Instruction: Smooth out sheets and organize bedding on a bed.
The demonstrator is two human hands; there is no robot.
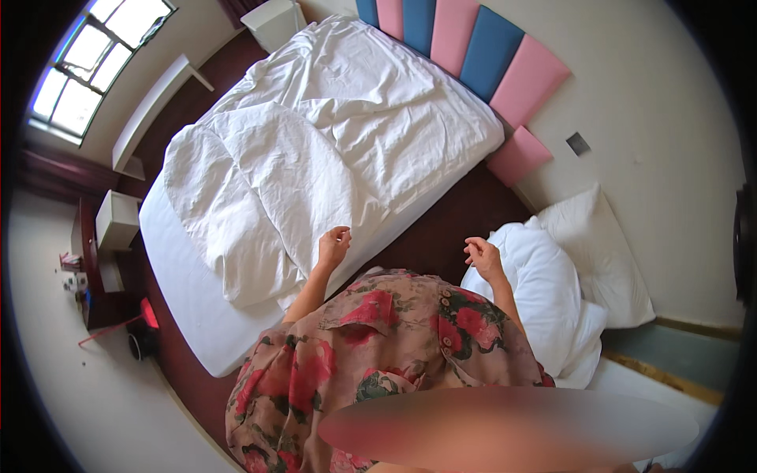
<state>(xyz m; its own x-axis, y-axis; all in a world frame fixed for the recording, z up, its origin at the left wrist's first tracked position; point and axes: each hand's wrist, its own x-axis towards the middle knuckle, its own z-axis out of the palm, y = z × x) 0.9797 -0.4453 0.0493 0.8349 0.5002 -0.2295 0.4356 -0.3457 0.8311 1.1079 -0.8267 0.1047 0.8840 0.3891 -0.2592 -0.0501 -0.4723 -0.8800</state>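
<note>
A rumpled white sheet or cover (284, 159) lies across the bed in front of me, its near part folded over in loose layers. My left hand (335, 245) is above the near side of the bed, close to the edge of this cloth. Its fingers are loosely curled and I see nothing held in them. To the right, my right hand (483, 258) is empty, with its fingers slightly bent and apart. It is in front of a bundled white duvet (532, 284), and whether it touches it is hard to tell. The smooth white mattress (183, 295) shows at the foot end.
A pink and blue padded headboard (455, 41) stands against the wall. Behind the duvet leans a white pillow (603, 266). White cabinets (118, 220) and a long white bench-like piece (145, 118) stand beyond the bed. Dark red floor (440, 227) runs alongside the mattress.
</note>
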